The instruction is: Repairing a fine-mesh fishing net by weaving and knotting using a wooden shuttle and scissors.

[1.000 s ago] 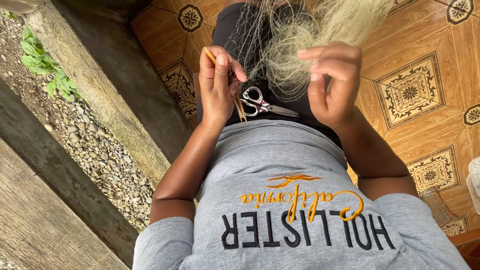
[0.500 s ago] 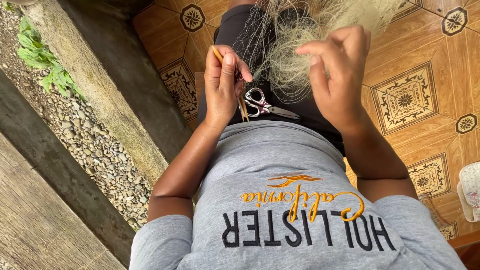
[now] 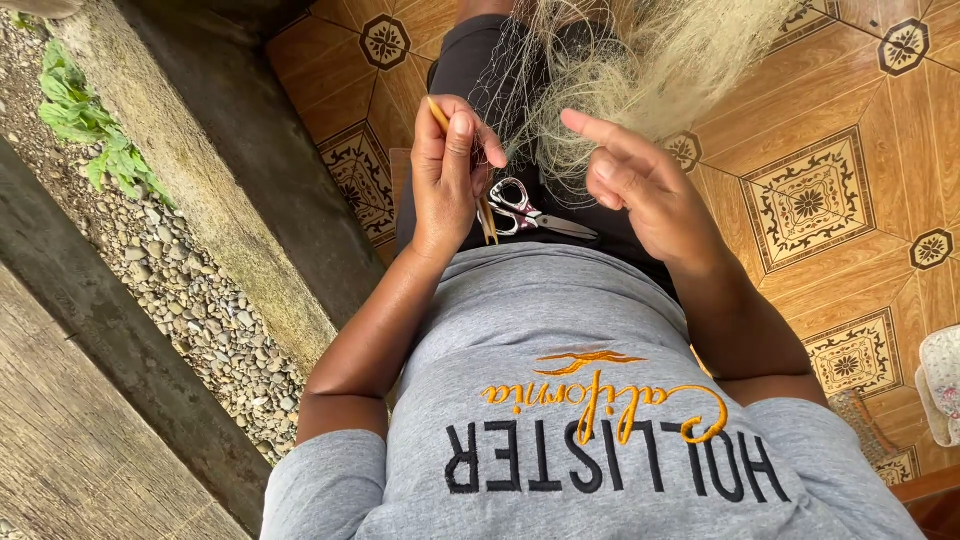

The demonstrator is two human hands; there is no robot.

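While your left hand [image 3: 455, 170] stays closed around the thin yellow-brown needle [image 3: 440, 115], your right hand [image 3: 640, 185] has loosened since a second ago: its fingers now spread half open, forefinger stretched toward the netting, pinching nothing I can see. That looks like a regrip between knots. The net [image 3: 640, 70] hangs pale, fine and tangled over your dark lap, just above both hands. The small steel scissors [image 3: 525, 210] lie flat on your lap, between your wrists.
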